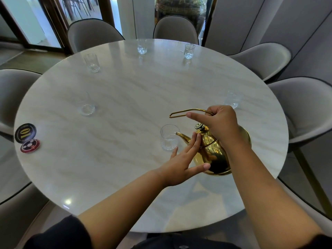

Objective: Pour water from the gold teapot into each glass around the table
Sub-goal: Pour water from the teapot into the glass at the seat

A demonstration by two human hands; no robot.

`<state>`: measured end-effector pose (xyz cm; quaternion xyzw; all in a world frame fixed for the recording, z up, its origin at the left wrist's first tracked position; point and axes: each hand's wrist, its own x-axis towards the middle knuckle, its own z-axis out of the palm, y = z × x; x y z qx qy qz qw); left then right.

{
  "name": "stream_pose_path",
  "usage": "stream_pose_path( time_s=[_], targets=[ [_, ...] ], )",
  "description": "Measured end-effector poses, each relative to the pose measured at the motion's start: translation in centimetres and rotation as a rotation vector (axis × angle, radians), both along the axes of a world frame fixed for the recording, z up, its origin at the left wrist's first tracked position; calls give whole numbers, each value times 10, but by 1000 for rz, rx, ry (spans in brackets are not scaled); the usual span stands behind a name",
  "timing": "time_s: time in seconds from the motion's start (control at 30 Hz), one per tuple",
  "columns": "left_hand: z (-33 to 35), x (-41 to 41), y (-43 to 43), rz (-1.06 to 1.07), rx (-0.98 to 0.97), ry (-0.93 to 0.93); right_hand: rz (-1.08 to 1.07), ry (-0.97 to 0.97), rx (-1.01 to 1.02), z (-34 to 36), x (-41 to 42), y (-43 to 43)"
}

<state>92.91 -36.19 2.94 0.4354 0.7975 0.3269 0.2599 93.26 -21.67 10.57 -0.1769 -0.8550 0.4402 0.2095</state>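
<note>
The gold teapot (213, 153) is tilted to the left above the round marble table (125, 97), its spout tip over the rim of the nearest glass (169, 137). My right hand (221, 123) grips the thin gold handle from above, index finger stretched along it. My left hand (185, 159) lies flat against the pot's left side, fingers spread, holding nothing. Several other clear glasses stand around the table: one at the left (85, 105), one at the far left (92, 62), two at the back (142, 46) (189, 51), one at the right (233, 99) just behind my right hand.
A black round disc marked 10 (25, 132) and a red round disc (30, 145) sit at the table's left edge. Grey upholstered chairs (305, 112) ring the table. A glass door (36, 22) is at the back left.
</note>
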Motion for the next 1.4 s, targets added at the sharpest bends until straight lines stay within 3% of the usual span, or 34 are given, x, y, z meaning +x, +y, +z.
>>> stream_pose_path(
  time_s=[1.4],
  targets=[
    [1, 3, -1, 40, 63, -74, 51, -52, 81, 5, -7, -3]
  ],
)
